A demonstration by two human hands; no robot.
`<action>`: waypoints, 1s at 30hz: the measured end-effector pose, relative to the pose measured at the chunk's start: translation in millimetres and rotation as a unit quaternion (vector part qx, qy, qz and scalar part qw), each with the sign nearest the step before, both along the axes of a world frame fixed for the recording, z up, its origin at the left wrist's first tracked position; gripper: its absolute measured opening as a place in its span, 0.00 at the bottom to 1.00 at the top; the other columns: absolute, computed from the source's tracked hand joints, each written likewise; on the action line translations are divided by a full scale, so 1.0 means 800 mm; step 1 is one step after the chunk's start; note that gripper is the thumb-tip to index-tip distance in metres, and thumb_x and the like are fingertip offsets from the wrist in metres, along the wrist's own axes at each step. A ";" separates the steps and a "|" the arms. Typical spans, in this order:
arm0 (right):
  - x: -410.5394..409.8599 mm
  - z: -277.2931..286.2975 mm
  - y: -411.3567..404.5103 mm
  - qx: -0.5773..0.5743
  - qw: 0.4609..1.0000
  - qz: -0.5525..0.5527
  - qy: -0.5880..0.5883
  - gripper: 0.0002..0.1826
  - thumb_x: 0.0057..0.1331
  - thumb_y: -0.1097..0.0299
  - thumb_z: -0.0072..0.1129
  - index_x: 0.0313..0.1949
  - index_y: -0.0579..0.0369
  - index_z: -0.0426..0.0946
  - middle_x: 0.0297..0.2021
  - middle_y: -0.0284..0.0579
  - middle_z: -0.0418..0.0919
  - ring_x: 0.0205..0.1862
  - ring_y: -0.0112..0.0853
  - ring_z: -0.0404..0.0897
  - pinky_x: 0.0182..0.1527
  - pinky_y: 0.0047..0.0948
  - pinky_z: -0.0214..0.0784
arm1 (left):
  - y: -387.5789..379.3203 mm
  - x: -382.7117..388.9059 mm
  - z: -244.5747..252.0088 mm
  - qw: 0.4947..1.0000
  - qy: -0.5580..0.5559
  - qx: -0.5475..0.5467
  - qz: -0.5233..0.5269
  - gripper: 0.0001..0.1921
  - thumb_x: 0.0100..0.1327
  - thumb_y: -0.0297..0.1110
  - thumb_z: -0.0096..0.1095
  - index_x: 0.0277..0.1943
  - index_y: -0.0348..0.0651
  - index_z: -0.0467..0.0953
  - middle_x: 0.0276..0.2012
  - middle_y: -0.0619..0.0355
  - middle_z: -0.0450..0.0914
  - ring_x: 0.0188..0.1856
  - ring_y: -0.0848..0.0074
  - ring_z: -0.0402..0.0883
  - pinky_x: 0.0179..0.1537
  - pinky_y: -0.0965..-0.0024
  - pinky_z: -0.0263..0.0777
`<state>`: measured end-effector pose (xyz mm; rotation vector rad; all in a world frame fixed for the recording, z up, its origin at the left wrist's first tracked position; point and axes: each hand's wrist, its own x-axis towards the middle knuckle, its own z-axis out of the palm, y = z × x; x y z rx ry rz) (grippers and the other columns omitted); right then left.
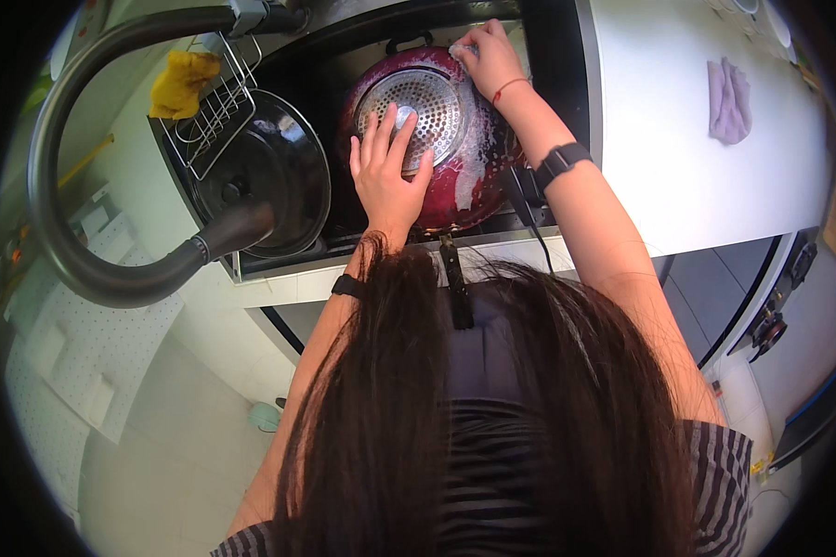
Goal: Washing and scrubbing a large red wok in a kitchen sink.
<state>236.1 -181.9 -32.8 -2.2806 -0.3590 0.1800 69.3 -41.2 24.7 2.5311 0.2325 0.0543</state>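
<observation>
A red pan [453, 184] lies upside down over the dark sink, its perforated metal base disc facing up and whitish suds or residue streaked on its side. My left hand [392, 163] rests with spread fingers on the base disc, holding nothing. My right hand [491, 59] presses a small greyish scouring pad [464, 56] against the pan's far right rim. A black handle [455, 282] points from the pan toward my body, and a dark loop handle [409, 43] shows at the far side.
A dark round lid [272, 174] lies left of the pan, under a wire rack [216, 115] with a yellow cloth or sponge [183, 83]. A curved black faucet [122, 296] arches over the left side. On the white counter [655, 139] lies a purple cloth [729, 102].
</observation>
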 end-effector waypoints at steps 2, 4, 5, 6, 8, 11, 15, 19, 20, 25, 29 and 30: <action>-0.015 0.011 -0.008 0.015 1.000 0.010 0.008 0.07 0.58 0.68 0.61 0.32 0.59 0.77 0.40 0.51 0.73 0.43 0.50 0.75 0.47 0.42 0.68 | 0.004 -0.004 -0.001 1.000 0.010 -0.010 0.009 0.25 0.58 0.39 0.62 0.61 0.55 0.73 0.66 0.60 0.67 0.69 0.60 0.61 0.69 0.50 0.47; -0.060 0.051 -0.014 0.081 0.993 0.074 0.040 0.07 0.59 0.70 0.61 0.35 0.58 0.75 0.38 0.51 0.72 0.43 0.50 0.74 0.46 0.41 0.68 | 0.015 -0.013 0.007 1.000 0.014 0.009 0.016 0.26 0.58 0.39 0.62 0.61 0.55 0.73 0.66 0.60 0.67 0.69 0.60 0.61 0.69 0.50 0.47; -0.083 0.075 -0.022 0.081 0.990 0.096 0.058 0.06 0.59 0.70 0.60 0.34 0.58 0.75 0.37 0.50 0.71 0.43 0.49 0.73 0.46 0.41 0.68 | 0.017 -0.011 0.008 1.000 0.013 0.014 0.015 0.26 0.58 0.39 0.63 0.61 0.55 0.73 0.66 0.60 0.67 0.69 0.60 0.61 0.69 0.50 0.47; -0.104 0.086 -0.030 0.097 0.985 0.121 0.072 0.06 0.59 0.71 0.60 0.34 0.58 0.75 0.38 0.49 0.70 0.43 0.48 0.73 0.47 0.41 0.68 | 0.015 -0.009 0.008 1.000 0.015 0.019 0.015 0.26 0.58 0.39 0.63 0.61 0.55 0.73 0.66 0.60 0.67 0.69 0.60 0.61 0.69 0.50 0.47; -0.120 0.084 -0.024 0.097 0.985 0.139 0.046 0.07 0.59 0.71 0.60 0.35 0.58 0.74 0.38 0.49 0.70 0.44 0.48 0.72 0.48 0.40 0.68 | 0.019 -0.012 0.007 0.999 0.014 0.022 0.018 0.26 0.57 0.40 0.63 0.60 0.55 0.74 0.66 0.60 0.67 0.69 0.60 0.61 0.69 0.49 0.47; -0.069 0.049 -0.002 0.056 0.993 0.103 -0.008 0.05 0.59 0.73 0.58 0.34 0.58 0.73 0.38 0.50 0.70 0.43 0.49 0.72 0.48 0.42 0.67 | 0.015 -0.008 0.007 1.000 0.010 0.018 0.014 0.26 0.57 0.40 0.64 0.60 0.55 0.74 0.66 0.60 0.67 0.69 0.60 0.61 0.69 0.49 0.47; 0.013 -0.020 -0.006 0.009 0.997 0.026 0.065 0.07 0.63 0.69 0.56 0.36 0.61 0.74 0.38 0.54 0.72 0.42 0.50 0.74 0.47 0.38 0.67 | 0.000 0.004 0.005 1.000 0.020 0.016 -0.012 0.26 0.58 0.40 0.63 0.61 0.55 0.73 0.67 0.61 0.66 0.70 0.61 0.60 0.69 0.50 0.47; -0.063 0.044 -0.021 0.087 0.993 0.059 0.056 0.06 0.61 0.72 0.57 0.35 0.60 0.71 0.38 0.53 0.71 0.42 0.51 0.72 0.45 0.42 0.66 | 0.015 -0.009 0.009 1.000 0.023 0.010 0.009 0.26 0.57 0.39 0.63 0.61 0.55 0.73 0.66 0.60 0.67 0.69 0.59 0.61 0.69 0.50 0.47; -0.094 0.063 -0.025 0.072 0.992 0.094 0.043 0.07 0.60 0.72 0.58 0.35 0.60 0.70 0.38 0.52 0.70 0.43 0.50 0.71 0.46 0.42 0.65 | 0.017 -0.010 0.011 0.999 0.026 0.015 0.012 0.26 0.57 0.38 0.63 0.61 0.54 0.73 0.66 0.60 0.67 0.69 0.59 0.61 0.69 0.50 0.47; -0.115 0.083 -0.018 0.030 0.980 0.198 -0.009 0.08 0.60 0.68 0.59 0.34 0.57 0.70 0.37 0.48 0.71 0.42 0.45 0.71 0.45 0.43 0.65 | 0.015 -0.010 0.008 0.999 0.030 0.001 0.021 0.26 0.57 0.37 0.63 0.61 0.53 0.73 0.67 0.59 0.67 0.69 0.60 0.61 0.69 0.50 0.47; 0.007 0.004 -0.030 -0.009 0.999 0.039 0.019 0.09 0.64 0.67 0.57 0.36 0.60 0.74 0.38 0.53 0.74 0.42 0.50 0.75 0.44 0.40 0.68 | -0.003 0.010 0.011 1.000 0.018 -0.008 -0.015 0.27 0.57 0.35 0.63 0.62 0.53 0.72 0.67 0.60 0.65 0.70 0.61 0.60 0.69 0.50 0.46; 0.001 -0.005 -0.033 -0.003 1.000 0.024 0.020 0.09 0.64 0.67 0.57 0.36 0.60 0.74 0.38 0.52 0.74 0.42 0.49 0.75 0.44 0.39 0.68 | -0.003 0.008 0.005 1.000 0.021 -0.008 -0.015 0.27 0.56 0.35 0.62 0.61 0.53 0.72 0.67 0.60 0.66 0.70 0.61 0.60 0.69 0.50 0.47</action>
